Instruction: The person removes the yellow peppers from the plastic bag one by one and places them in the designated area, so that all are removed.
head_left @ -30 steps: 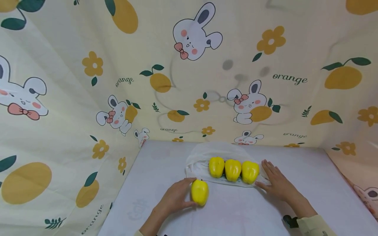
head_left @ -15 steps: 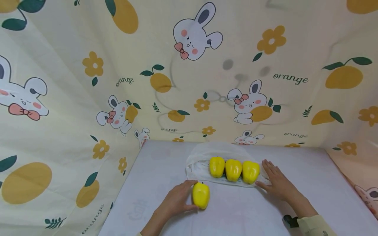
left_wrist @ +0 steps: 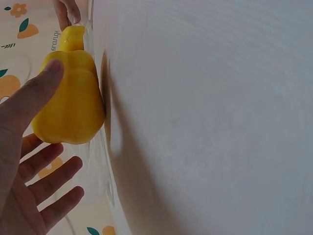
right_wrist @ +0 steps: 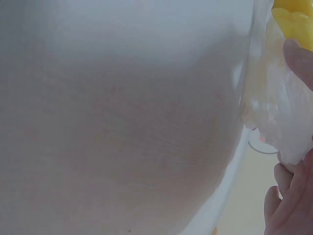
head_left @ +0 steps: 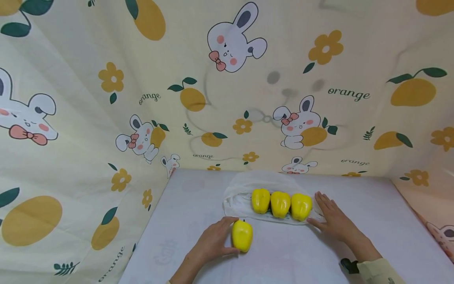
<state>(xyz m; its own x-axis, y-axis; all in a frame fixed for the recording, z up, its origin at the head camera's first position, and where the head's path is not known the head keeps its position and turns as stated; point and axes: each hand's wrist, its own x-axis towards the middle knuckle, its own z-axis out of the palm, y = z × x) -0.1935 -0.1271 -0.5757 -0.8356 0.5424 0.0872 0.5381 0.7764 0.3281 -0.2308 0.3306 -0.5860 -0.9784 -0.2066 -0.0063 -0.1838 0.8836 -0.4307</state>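
Note:
In the head view, a glossy yellow bell pepper [head_left: 242, 236] is held near the front of the table by my left hand [head_left: 214, 240], thumb at its lower end and index finger at its top. The left wrist view shows the thumb [left_wrist: 41, 85] across this pepper [left_wrist: 73, 105], other fingers spread beyond it. Farther back, three more yellow bell peppers [head_left: 280, 204] sit in a row on a thin white plastic bag [head_left: 232, 199]. My right hand [head_left: 335, 221] rests at the bag's right end with fingers straight, its thumb close to the rightmost pepper [head_left: 301, 207].
The pale white table [head_left: 184, 213] ends at a cloth backdrop [head_left: 262, 94] printed with rabbits, oranges and flowers, which hangs behind and along the sides. A small black object [head_left: 349, 266] shows beside the right sleeve [head_left: 379, 272].
My left hand and the pepper in it have moved slightly toward the front and to the right. The right hand and the three peppers on the bag stay put.

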